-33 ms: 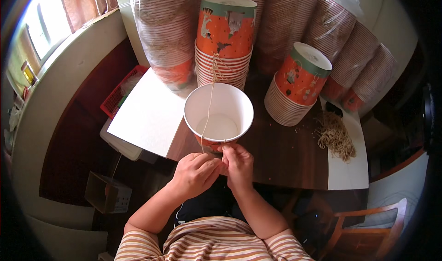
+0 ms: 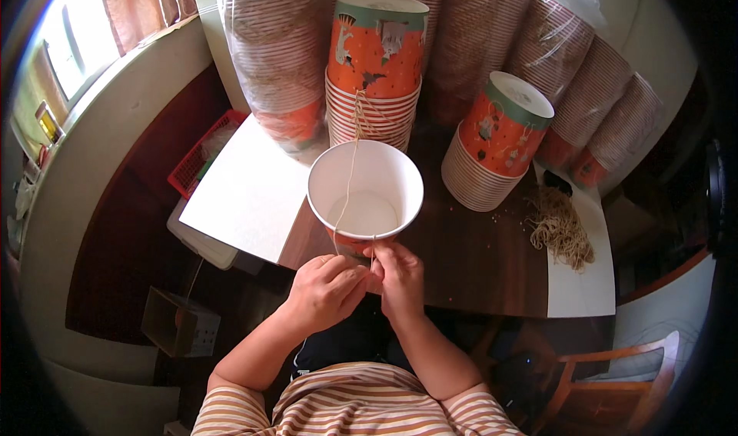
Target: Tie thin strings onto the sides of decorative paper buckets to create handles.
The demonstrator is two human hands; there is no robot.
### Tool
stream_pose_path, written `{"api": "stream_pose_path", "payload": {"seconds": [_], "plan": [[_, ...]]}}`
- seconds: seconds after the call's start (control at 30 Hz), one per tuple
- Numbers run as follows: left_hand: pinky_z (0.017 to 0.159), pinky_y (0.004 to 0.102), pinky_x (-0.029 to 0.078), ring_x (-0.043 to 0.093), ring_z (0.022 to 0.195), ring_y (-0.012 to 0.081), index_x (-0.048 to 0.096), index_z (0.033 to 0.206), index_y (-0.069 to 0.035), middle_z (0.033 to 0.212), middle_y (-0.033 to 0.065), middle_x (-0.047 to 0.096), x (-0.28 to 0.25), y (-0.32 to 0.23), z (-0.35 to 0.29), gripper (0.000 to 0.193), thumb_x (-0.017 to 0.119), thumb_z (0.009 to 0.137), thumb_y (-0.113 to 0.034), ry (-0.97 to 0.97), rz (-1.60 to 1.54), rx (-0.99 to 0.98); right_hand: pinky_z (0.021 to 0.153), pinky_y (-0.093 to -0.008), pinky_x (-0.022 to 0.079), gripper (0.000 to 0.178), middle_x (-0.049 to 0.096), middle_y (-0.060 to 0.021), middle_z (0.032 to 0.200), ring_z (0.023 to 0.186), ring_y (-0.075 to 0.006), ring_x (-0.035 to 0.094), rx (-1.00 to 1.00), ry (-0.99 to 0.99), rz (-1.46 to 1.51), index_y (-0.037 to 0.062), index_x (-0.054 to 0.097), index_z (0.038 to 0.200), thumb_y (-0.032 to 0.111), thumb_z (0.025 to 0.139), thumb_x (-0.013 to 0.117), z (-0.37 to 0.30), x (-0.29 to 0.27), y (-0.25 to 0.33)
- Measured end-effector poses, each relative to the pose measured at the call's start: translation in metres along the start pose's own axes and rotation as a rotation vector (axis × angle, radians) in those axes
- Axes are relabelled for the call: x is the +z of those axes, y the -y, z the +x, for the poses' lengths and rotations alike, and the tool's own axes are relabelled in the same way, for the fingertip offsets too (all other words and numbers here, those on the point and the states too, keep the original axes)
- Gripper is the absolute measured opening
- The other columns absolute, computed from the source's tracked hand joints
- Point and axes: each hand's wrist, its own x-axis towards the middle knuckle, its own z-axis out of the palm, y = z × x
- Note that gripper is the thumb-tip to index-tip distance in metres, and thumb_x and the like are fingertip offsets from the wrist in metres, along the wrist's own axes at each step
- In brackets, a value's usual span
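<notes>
A round paper bucket (image 2: 319,176), white inside and orange outside, stands with its mouth up at the table's front edge. A thin beige cord (image 2: 350,182) comes from a bundle of cords (image 2: 361,113) hanging on the bucket stack behind, crosses the bucket's mouth and runs down to my hands. My left hand (image 2: 329,288) is closed, pinching the cord just below the bucket's front. Right beside it, my right hand (image 2: 400,278) pinches a short length of cord at the bucket's front wall. The fingertips of both hands nearly meet, and they partly hide the cord there.
Behind stands a tall stack of upturned orange buckets (image 2: 377,51); a shorter stack (image 2: 503,140) is to its right. Plastic-wrapped stacks (image 2: 277,59) line the back. A tangled heap of cord (image 2: 563,232) lies at the table's right. A red basket (image 2: 201,155) sits left, a wooden chair (image 2: 607,382) lower right.
</notes>
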Motion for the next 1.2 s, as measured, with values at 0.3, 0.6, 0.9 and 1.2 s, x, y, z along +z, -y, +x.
{"api": "stream_pose_path", "payload": {"seconds": [0.3,0.6,0.9,1.2], "plan": [[0.06,0.029,0.05,0.06,0.068,0.0214,0.063,0.097,-0.001,0.106,0.0161,0.058,-0.038,0.02,0.012,0.03,0.073,0.073,-0.016,-0.294,0.025,-0.381,0.051,-0.0203,0.029,0.028,0.05,0.0032,0.059,0.056,-0.0051,0.044,-0.005,0.013,-0.243,0.0033,0.067,0.079,0.025,0.093,0.056,0.008,-0.06,0.015],[0.069,0.035,0.052,0.067,0.077,0.0266,0.061,0.105,0.006,0.077,0.0205,0.066,-0.047,0.072,0.069,0.032,0.058,0.078,-0.01,0.217,-0.255,-0.915,0.068,-0.0247,0.045,0.023,0.066,-0.0027,0.093,0.079,-0.0106,0.057,-0.064,0.076,-0.524,0.0044,0.065,0.103,0.023,0.092,0.057,0.04,-0.09,0.035],[0.054,0.0293,0.046,0.054,0.054,0.0158,0.062,0.107,0.002,0.07,0.0114,0.061,-0.054,0.021,0.034,0.027,0.06,0.081,-0.005,-0.019,-0.193,-0.365,0.089,-0.0365,0.045,0.044,0.063,-0.0064,0.107,0.097,-0.019,0.06,0.247,0.426,-0.157,0.0039,0.055,0.118,0.039,0.092,0.054,0.048,-0.096,0.068],[0.071,0.0369,0.051,0.064,0.083,0.0304,0.059,0.11,-0.001,0.098,0.0152,0.065,-0.056,0.005,0.012,0.035,0.062,0.075,0.003,-0.249,-0.101,-0.054,0.081,-0.0366,0.052,0.021,0.063,-0.0057,0.099,0.09,-0.0185,0.062,0.21,0.451,-0.002,0.0058,0.054,0.104,0.015,0.087,0.063,0.003,-0.118,0.067]]}}
